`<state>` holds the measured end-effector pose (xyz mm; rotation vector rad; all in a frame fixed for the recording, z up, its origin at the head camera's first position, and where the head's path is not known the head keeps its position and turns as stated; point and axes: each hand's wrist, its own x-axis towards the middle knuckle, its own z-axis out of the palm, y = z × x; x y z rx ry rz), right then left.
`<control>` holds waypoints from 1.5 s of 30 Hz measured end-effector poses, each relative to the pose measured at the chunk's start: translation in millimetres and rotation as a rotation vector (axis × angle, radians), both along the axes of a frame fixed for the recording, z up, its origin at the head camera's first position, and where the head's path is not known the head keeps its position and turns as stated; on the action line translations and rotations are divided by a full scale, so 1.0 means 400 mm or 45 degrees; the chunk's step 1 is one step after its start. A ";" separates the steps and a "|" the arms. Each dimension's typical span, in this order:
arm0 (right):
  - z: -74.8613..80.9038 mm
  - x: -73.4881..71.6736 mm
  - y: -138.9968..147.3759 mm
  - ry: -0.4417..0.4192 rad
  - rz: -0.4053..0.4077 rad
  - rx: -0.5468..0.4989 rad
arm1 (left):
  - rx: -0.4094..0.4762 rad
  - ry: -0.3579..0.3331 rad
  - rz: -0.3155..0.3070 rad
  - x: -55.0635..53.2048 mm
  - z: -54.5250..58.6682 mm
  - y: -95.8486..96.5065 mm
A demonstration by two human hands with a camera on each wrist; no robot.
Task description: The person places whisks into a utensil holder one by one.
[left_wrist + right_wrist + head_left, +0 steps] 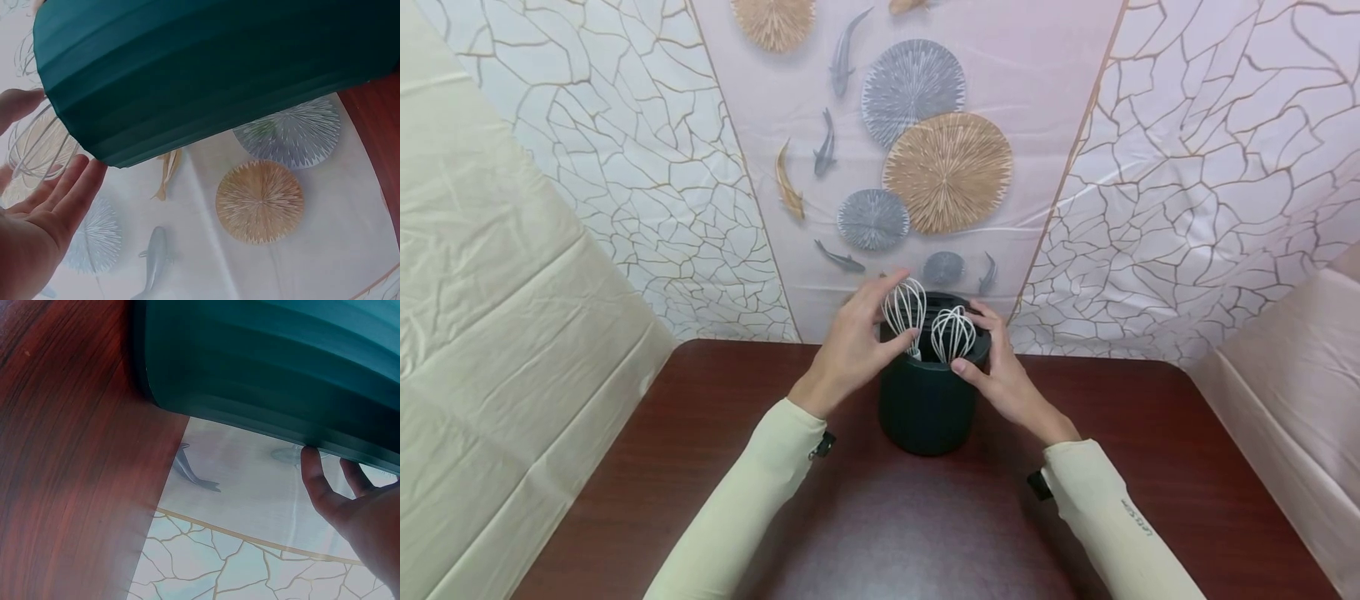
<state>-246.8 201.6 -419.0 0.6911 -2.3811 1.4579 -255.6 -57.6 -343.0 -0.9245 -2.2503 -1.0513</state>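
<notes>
A dark green ribbed utensil holder (pixel 927 412) stands upright on the table. Two whisks rise from it: a taller one (pixel 905 304) on the left and a rounder one (pixel 953 333) on the right, their handles hidden inside. My left hand (pixel 850 346) spreads around the taller whisk's wires, with its thumb in front and extended fingers behind. In the left wrist view its fingers (pixel 69 187) reach the holder's rim. My right hand (pixel 1003 371) holds the holder's right rim, thumb at the front and fingers at the far side. Bent fingers (pixel 319 481) meet the ribbed wall in the right wrist view.
The dark red wooden table (pixel 715 467) ends just behind the holder. Behind it hangs a patterned cloth (pixel 820 275) with fish and round motifs. Pale fabric walls (pixel 497 350) rise at both sides.
</notes>
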 end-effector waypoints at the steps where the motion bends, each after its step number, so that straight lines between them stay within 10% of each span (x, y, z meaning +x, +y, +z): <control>1: -0.001 0.000 0.000 0.003 0.000 0.008 | -0.003 0.000 -0.010 0.002 -0.001 -0.001; 36: -0.009 -0.001 0.006 0.002 -0.006 0.035 | -0.049 0.018 -0.212 0.026 0.001 0.009; 45: -0.006 -0.003 0.006 -0.003 -0.004 0.036 | -0.129 -0.008 -0.163 0.020 -0.010 0.005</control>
